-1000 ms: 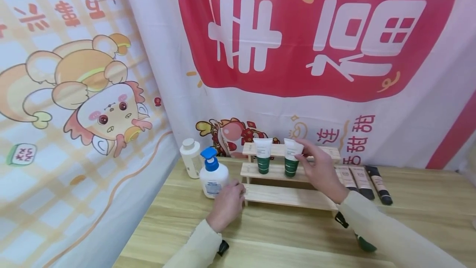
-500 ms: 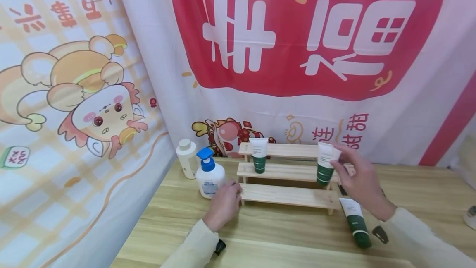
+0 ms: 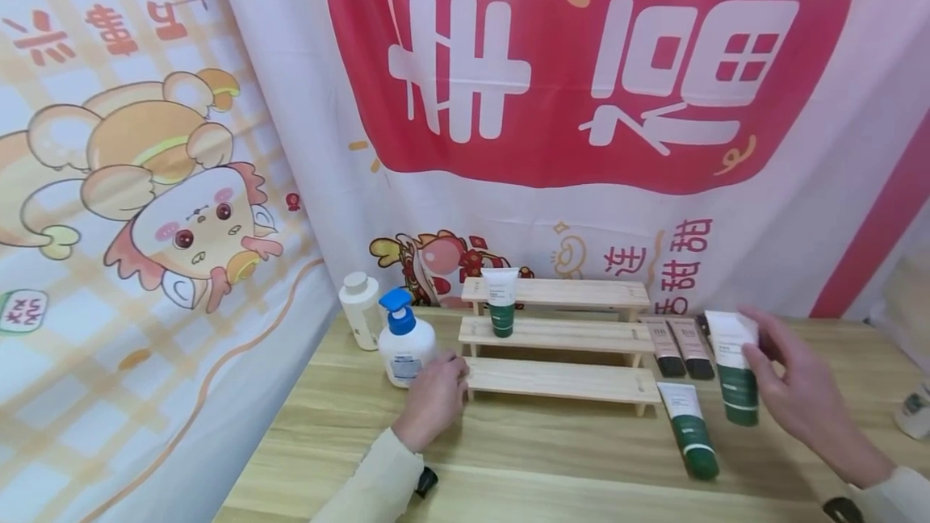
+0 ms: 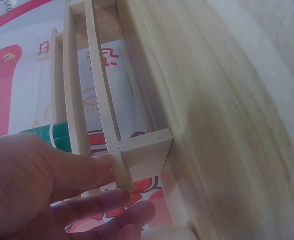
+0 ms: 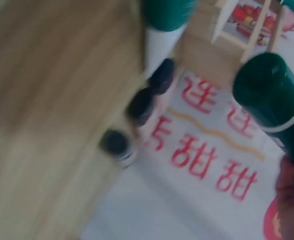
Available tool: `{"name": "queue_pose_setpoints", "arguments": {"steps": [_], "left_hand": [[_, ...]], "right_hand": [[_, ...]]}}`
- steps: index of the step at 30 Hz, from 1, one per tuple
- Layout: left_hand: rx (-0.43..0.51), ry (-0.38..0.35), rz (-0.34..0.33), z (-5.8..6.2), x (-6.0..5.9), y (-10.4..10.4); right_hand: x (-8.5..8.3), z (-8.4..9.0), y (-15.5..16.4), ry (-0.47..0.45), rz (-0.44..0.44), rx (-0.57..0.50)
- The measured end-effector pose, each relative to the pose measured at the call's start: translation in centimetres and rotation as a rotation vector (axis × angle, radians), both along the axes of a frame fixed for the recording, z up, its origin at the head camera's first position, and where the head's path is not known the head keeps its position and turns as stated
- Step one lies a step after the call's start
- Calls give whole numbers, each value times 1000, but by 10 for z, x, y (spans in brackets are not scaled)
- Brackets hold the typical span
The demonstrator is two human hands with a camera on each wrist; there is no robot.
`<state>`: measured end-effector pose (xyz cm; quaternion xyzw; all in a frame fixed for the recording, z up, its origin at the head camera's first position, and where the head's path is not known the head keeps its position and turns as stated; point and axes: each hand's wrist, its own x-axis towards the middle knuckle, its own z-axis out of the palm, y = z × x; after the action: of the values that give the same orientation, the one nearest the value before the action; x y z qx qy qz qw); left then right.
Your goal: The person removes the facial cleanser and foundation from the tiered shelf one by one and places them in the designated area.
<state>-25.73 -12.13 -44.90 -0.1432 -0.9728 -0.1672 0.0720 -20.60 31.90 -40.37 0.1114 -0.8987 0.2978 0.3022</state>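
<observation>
My right hand (image 3: 792, 382) holds a white-and-green tube (image 3: 735, 367) upright, cap down, just above the table to the right of the wooden step rack (image 3: 559, 337). In the right wrist view the tube's green cap (image 5: 272, 97) fills the upper right. Another green tube (image 3: 689, 428) lies flat on the table beside it. A third green tube (image 3: 500, 300) stands on the rack's middle step. My left hand (image 3: 436, 394) rests at the rack's lower left end, its fingers (image 4: 81, 170) touching the bottom board (image 4: 141, 155).
A white pump bottle with a blue head (image 3: 405, 341) and a cream bottle (image 3: 358, 309) stand left of the rack. Several brown and black tubes (image 3: 679, 345) lie right of the rack. Printed banners hang behind the wooden table (image 3: 552, 466). A small container (image 3: 914, 414) sits far right.
My right hand lifted the green tube off the rack's middle step and carried it rightward and down past the rack's end. The left hand stayed at the rack's corner.
</observation>
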Motion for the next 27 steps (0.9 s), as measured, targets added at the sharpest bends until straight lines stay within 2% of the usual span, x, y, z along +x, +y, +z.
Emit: {"name": "queue_pose_setpoints", "arguments": {"steps": [3, 6, 10, 17, 22, 27], "left_hand": [[-4, 7, 0, 0, 0, -1], [-9, 11, 0, 0, -1, -2], [-9, 8, -2, 0, 0, -2], [-6, 7, -4, 2, 2, -2], [-1, -1, -4, 5, 4, 0], [-5, -7, -1, 6, 4, 1]], "right_hand": [[0, -11, 14, -171, -23, 88], [-2, -26, 23, -390, -19, 156], [-5, -46, 32, -552, 25, 192], [-17, -66, 36, -633, 32, 185], [-24, -68, 33, -669, 4, 175], [-29, -68, 32, -763, -28, 174]]}}
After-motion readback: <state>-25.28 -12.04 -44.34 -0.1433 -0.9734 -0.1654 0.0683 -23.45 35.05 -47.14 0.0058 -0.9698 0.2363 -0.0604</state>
